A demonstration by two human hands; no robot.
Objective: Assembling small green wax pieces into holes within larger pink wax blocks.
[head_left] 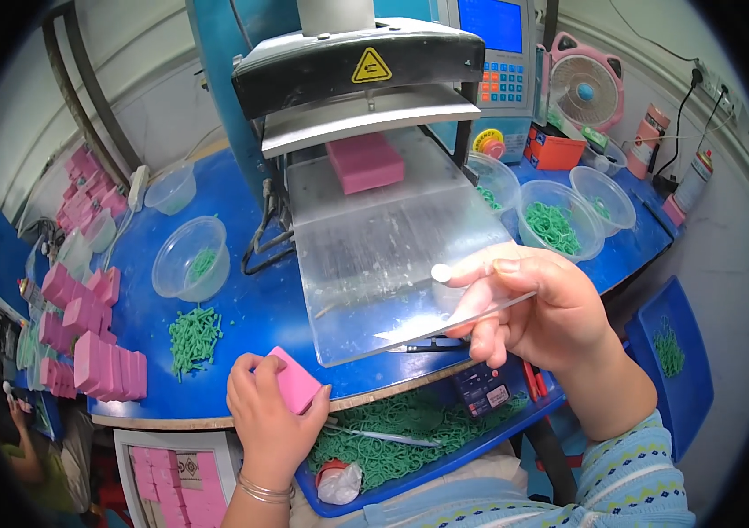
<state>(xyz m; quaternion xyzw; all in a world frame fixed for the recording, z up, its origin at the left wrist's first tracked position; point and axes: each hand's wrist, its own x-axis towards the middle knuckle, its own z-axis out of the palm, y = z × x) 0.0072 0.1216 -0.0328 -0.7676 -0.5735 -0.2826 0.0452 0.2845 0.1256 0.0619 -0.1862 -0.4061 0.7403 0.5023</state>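
Note:
My left hand [271, 414] is closed round a pink block [298, 380] at the table's front edge. My right hand [542, 308] grips the near right corner of a clear plate [374, 273], with fingers curled about its edge. A small white round piece [440, 273] shows at one fingertip; whether it is held or worn there I cannot tell. Another pink block [366, 165] lies on the far part of the plate, partly under the metal head of a press [366, 119].
Green pieces [195, 341] lie on the blue table beside a plastic bowl [172, 268]. Pink blocks [97, 361] are stacked at left. Bowls of green bands [550, 227] stand right of the press. Below the table edge, a blue tray [304, 480] holds green bands.

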